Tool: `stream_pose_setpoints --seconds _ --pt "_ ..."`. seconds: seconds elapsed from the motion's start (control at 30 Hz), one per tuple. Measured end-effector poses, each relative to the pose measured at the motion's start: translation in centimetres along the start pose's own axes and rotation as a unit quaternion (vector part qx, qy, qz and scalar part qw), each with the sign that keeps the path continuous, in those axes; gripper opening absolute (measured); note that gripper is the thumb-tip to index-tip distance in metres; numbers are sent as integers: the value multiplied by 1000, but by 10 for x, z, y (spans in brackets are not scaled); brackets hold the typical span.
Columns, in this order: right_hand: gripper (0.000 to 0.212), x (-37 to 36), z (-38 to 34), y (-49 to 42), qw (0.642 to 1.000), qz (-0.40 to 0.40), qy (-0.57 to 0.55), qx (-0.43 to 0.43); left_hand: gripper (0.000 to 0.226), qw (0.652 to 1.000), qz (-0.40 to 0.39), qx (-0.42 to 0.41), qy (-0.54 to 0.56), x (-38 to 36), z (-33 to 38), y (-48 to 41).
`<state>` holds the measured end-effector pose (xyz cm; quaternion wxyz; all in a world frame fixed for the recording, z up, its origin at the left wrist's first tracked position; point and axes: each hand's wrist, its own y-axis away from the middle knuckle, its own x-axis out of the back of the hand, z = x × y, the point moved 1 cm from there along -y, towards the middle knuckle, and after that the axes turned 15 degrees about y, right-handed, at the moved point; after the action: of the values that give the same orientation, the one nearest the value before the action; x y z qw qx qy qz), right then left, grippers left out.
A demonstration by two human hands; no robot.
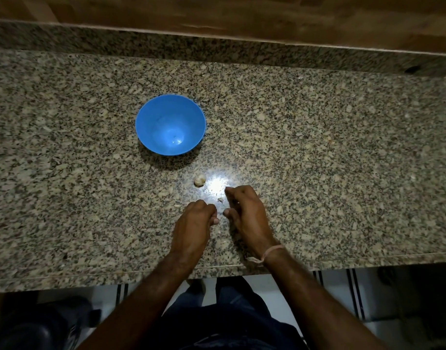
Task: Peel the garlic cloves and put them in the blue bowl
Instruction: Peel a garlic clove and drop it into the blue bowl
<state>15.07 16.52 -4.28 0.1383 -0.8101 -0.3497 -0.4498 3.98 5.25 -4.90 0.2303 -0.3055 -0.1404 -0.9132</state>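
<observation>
The blue bowl [170, 125] stands empty on the granite counter, left of centre. A pale garlic bulb [199, 180] lies on the counter just in front of it. A small scrap of garlic or skin [220, 199] lies between my two hands. My left hand [194, 223] is curled knuckles-up, its thumb tip against the fingers; whatever it may hold is hidden. My right hand [244, 210] hovers beside it with loosely bent fingers. Its forefinger and thumb are apart, with nothing visible between them.
The granite counter [318, 160] runs wide to both sides, with a raised back ledge [217, 44] and a wooden wall behind. Its front edge [90, 276] is close to my body. A bright light glare sits right of the bulb.
</observation>
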Motion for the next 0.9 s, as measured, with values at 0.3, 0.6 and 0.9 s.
stream_pose_setpoints --seconds 0.3,0.6,0.9 --pt "6 -21 -10 7 991 44 100 76 26 989 91 47 106 18 -1 15" --pt "16 -24 -20 26 975 36 213 53 24 970 112 82 202 19 -10 30" --pt "12 -13 -37 16 913 -185 -324 -163 18 929 214 170 248 25 -9 66"
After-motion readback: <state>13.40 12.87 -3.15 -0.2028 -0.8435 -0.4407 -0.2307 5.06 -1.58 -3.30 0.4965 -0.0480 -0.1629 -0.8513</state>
